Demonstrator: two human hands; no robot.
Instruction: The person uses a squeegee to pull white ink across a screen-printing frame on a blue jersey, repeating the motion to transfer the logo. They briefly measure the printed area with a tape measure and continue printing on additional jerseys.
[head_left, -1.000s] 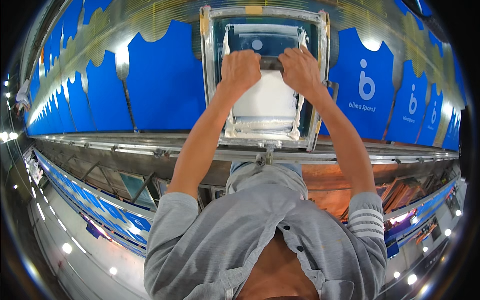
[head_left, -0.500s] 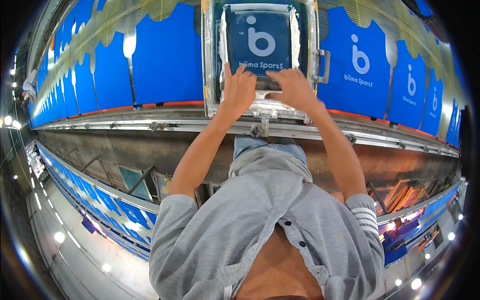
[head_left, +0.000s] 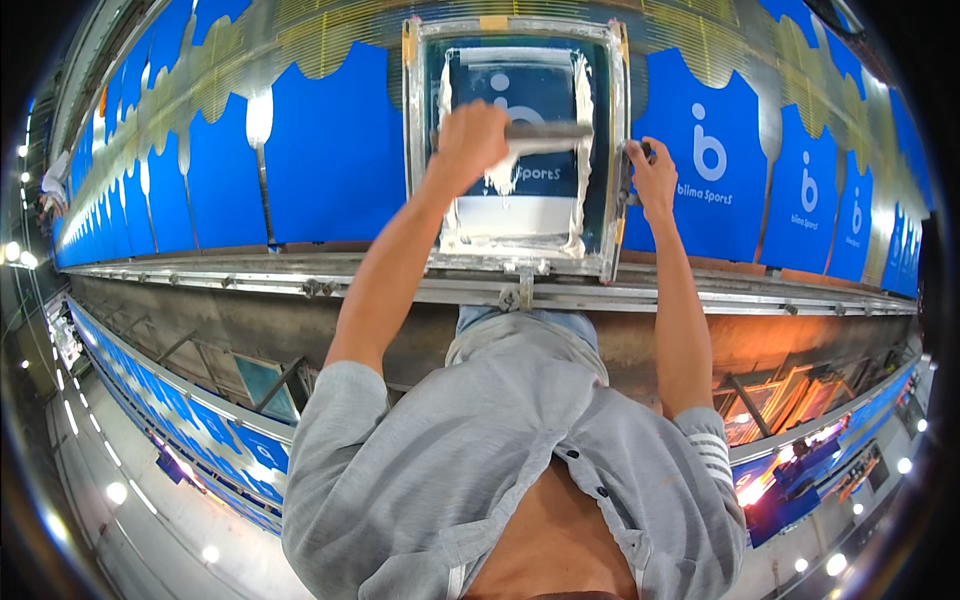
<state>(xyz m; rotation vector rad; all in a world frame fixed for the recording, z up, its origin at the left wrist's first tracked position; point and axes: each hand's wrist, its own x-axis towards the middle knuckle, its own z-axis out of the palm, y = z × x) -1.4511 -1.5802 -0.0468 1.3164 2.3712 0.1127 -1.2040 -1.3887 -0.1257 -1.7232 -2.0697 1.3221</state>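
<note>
A screen-printing frame [head_left: 616, 95] with a dark mesh lies on the long print table in front of me. My left hand [head_left: 472, 145] is closed around the left end of a squeegee [head_left: 550, 131], which lies crosswise over the middle of the mesh. White ink [head_left: 515, 217] is spread below the squeegee and runs in thick strips down both sides of the mesh. Part of a pale logo shows through above and below the blade. My right hand [head_left: 653, 178] is closed on the handle [head_left: 649, 151] at the frame's right side.
Blue fabric pieces lie along the table on both sides; the right ones [head_left: 742, 125] bear a white logo, the left ones [head_left: 335, 150] are plain. A metal rail [head_left: 420, 290] with stops runs along the near edge. Another table with blue pieces [head_left: 200, 395] stands behind me.
My right hand has left the mesh area and gripped the frame's handle. My left hand has moved up the mesh with the squeegee. White ink now shows near the frame's lower end.
</note>
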